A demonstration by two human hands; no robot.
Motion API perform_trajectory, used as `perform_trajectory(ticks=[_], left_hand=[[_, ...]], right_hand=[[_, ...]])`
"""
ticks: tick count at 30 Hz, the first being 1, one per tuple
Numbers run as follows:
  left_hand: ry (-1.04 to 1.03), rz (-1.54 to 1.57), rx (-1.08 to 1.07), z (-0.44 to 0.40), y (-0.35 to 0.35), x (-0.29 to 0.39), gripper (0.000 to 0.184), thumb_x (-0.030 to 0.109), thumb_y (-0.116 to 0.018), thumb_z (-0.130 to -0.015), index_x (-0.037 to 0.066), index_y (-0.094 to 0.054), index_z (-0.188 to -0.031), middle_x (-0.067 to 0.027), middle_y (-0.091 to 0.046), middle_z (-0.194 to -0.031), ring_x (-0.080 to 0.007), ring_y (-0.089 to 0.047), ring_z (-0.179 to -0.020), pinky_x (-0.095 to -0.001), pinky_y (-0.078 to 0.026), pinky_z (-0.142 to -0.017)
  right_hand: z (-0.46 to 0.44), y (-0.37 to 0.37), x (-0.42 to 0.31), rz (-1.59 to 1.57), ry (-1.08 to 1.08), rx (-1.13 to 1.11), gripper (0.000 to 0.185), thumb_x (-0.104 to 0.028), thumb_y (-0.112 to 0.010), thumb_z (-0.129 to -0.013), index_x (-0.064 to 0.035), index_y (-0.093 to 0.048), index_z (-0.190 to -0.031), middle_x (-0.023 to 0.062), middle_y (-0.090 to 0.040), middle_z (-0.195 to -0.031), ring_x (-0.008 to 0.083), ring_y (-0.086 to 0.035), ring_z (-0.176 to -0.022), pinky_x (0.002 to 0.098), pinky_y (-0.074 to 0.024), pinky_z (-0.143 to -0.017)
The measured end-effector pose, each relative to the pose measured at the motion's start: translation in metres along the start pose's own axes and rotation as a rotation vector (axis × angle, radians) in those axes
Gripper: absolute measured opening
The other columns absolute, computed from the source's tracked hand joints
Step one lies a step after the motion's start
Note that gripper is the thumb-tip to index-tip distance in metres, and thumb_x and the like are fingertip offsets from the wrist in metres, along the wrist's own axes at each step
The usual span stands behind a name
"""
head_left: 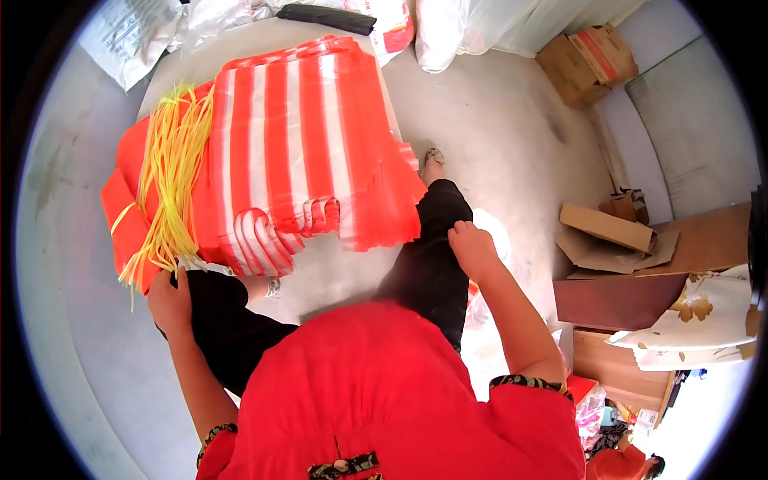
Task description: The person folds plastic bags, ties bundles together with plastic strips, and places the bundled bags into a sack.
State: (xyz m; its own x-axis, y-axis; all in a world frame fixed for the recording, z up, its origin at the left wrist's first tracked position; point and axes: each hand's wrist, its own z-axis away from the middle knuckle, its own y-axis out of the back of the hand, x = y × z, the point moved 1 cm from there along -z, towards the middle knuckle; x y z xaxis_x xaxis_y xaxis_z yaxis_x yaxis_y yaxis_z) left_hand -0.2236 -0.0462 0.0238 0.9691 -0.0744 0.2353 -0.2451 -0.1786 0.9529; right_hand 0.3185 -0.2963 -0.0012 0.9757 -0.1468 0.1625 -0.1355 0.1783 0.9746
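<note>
A thick stack of red-and-white striped plastic bags lies before me, its lower edge cut out and curled into folds. Across its left part is a loose bundle of thin yellow strips, over plain red plastic. My left hand is at the lower ends of these strips, beside my left knee; thumb and fingers close on them, the fingertips partly hidden. On my right knee, over black trousers, rests my right hand with fingers curled and nothing visible in it. It is apart from the stack.
Under the stack is a pale surface, with a black folded item at its far edge. Cardboard boxes stand far right. A flattened carton lies on brown furniture. Another person appears at bottom right.
</note>
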Motion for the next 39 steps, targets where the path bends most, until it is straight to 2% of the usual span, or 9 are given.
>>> perform_trajectory(ticks=[8, 12, 14, 21, 26, 29, 32, 35, 39], left_hand=[[-0.04, 0.017, 0.025, 0.004, 0.002, -0.002, 0.032, 0.034, -0.067, -0.098, 0.003, -0.071, -0.105, -0.0175, -0.071, -0.101, -0.0408, -0.067, -0.094, -0.0483, -0.053, -0.081], [-0.033, 0.043, 0.021, 0.005, 0.003, -0.006, 0.032, 0.034, -0.067, -0.098, 0.005, -0.072, -0.112, -0.0167, -0.072, -0.104, -0.0404, -0.067, -0.095, -0.048, -0.054, -0.082], [-0.038, 0.056, 0.025, 0.005, 0.002, -0.007, 0.032, 0.033, -0.067, -0.097, 0.006, -0.072, -0.114, -0.0166, -0.072, -0.105, -0.0402, -0.068, -0.096, -0.0477, -0.054, -0.083], [-0.037, 0.024, 0.027, 0.005, 0.003, -0.003, 0.031, 0.033, -0.067, -0.097, 0.007, -0.073, -0.114, -0.017, -0.072, -0.103, -0.0405, -0.068, -0.095, -0.0475, -0.054, -0.082], [-0.034, 0.021, 0.011, 0.004, 0.003, -0.001, 0.031, 0.034, -0.067, -0.097, 0.005, -0.072, -0.109, -0.0175, -0.072, -0.102, -0.0413, -0.068, -0.094, -0.0485, -0.054, -0.081], [-0.01, 0.014, -0.014, 0.003, 0.004, 0.006, 0.032, 0.034, -0.066, -0.098, 0.004, -0.071, -0.106, -0.0179, -0.072, -0.102, -0.0412, -0.067, -0.094, -0.0488, -0.053, -0.081], [0.033, -0.019, -0.051, 0.002, 0.006, 0.013, 0.033, 0.035, -0.066, -0.098, 0.003, -0.071, -0.105, -0.018, -0.072, -0.101, -0.0411, -0.067, -0.094, -0.0488, -0.053, -0.081], [0.012, -0.045, -0.046, 0.0, 0.005, 0.01, 0.033, 0.035, -0.065, -0.099, 0.003, -0.071, -0.105, -0.0179, -0.072, -0.101, -0.0411, -0.067, -0.095, -0.0485, -0.053, -0.081], [-0.014, -0.027, -0.03, 0.0, 0.001, 0.007, 0.033, 0.036, -0.065, -0.099, 0.004, -0.071, -0.106, -0.0174, -0.072, -0.102, -0.0409, -0.067, -0.095, -0.0481, -0.054, -0.082]], right_hand=[[-0.009, 0.004, -0.004, -0.024, -0.158, -0.112, 0.01, -0.014, -0.062, -0.094, -0.0076, -0.068, -0.099, 0.011, -0.066, -0.107, 0.0266, -0.066, -0.108, 0.0393, -0.0585, -0.086], [0.001, 0.01, -0.005, -0.126, -0.16, -0.026, 0.014, -0.018, -0.061, -0.096, -0.008, -0.067, -0.103, 0.0099, -0.067, -0.107, 0.0275, -0.068, -0.106, 0.0409, -0.0586, -0.085], [0.002, 0.005, -0.004, -0.174, -0.189, 0.011, 0.014, -0.019, -0.06, -0.097, -0.0083, -0.066, -0.104, 0.0095, -0.067, -0.107, 0.0289, -0.068, -0.103, 0.0419, -0.0585, -0.084], [-0.009, -0.023, -0.002, -0.38, -0.322, 0.175, 0.015, -0.018, -0.058, -0.098, -0.0068, -0.062, -0.107, 0.0169, -0.068, -0.104, 0.0386, -0.068, -0.095, 0.0487, -0.0555, -0.082], [0.003, -0.002, 0.006, -0.529, -0.352, 0.027, 0.016, -0.016, -0.058, -0.098, -0.0071, -0.063, -0.11, 0.0183, -0.07, -0.105, 0.0403, -0.068, -0.095, 0.0493, -0.0541, -0.083], [0.022, 0.017, -0.002, -0.566, -0.264, -0.039, 0.016, -0.016, -0.06, -0.098, -0.0066, -0.064, -0.109, 0.018, -0.071, -0.103, 0.0398, -0.069, -0.094, 0.0472, -0.0546, -0.083], [0.025, -0.01, 0.004, -0.631, -0.193, 0.179, 0.017, -0.016, -0.066, -0.095, -0.0062, -0.066, -0.11, 0.0164, -0.072, -0.104, 0.0382, -0.069, -0.095, 0.0443, -0.0553, -0.084], [0.026, -0.011, 0.002, -0.685, -0.421, 0.271, 0.022, -0.016, -0.072, -0.093, -0.0052, -0.066, -0.111, 0.0155, -0.072, -0.105, 0.0351, -0.07, -0.095, 0.0425, -0.0555, -0.083], [0.039, -0.028, -0.001, -0.691, -0.434, 0.187, 0.03, -0.021, -0.078, -0.09, -0.0031, -0.067, -0.112, 0.0144, -0.071, -0.105, 0.0299, -0.071, -0.096, 0.0405, -0.0557, -0.083]])
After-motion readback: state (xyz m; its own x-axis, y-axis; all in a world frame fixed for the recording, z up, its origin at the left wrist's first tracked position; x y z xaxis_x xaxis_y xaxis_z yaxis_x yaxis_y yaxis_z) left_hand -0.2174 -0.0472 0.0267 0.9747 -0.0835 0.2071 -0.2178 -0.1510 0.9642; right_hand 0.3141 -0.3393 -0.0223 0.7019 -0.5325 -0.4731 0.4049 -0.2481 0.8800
